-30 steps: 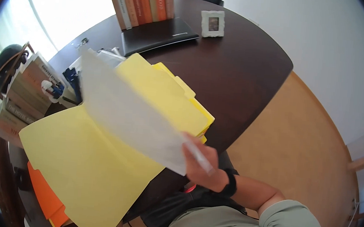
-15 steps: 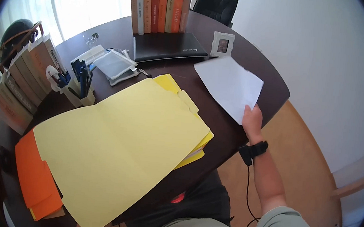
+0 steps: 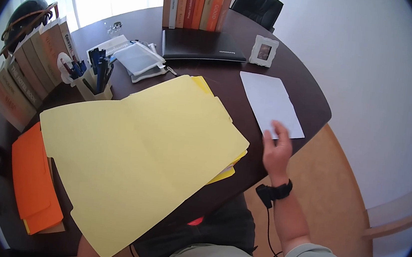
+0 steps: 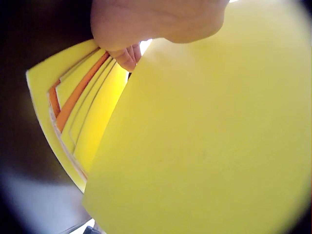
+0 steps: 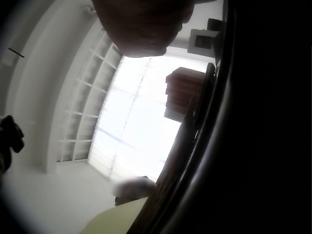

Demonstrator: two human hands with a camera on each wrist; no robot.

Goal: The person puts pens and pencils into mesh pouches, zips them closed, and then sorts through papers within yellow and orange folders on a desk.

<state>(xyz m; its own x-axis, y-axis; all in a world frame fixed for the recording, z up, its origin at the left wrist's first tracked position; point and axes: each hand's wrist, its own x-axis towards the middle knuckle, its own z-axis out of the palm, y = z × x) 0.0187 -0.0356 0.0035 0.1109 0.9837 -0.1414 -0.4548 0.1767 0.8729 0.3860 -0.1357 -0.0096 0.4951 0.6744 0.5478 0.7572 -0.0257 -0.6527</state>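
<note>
A pale yellow folder (image 3: 139,146) lies spread open over a stack of yellow folders (image 3: 223,175). My left hand (image 4: 161,22) grips the open folder near its edge, with fingers reaching behind the flap; in the head view that hand is hidden under the folder. Between the stacked folders in the left wrist view, orange sheets (image 4: 80,95) show. A white sheet of paper (image 3: 271,103) lies flat on the table to the right. Over its near edge is my right hand (image 3: 278,148), fingers loosely extended and slightly blurred.
Orange folders (image 3: 37,181) lie at the left edge of the dark table (image 3: 211,76). Behind the yellow folder stand a pen holder (image 3: 92,84), clear pouches (image 3: 140,61) and a closed laptop (image 3: 202,47). A photo frame (image 3: 263,51) and upright books (image 3: 196,7) stand farther back.
My right hand has carried the white paper from over the open folder to the table's right side and let go of it. The yellow folder stays spread open.
</note>
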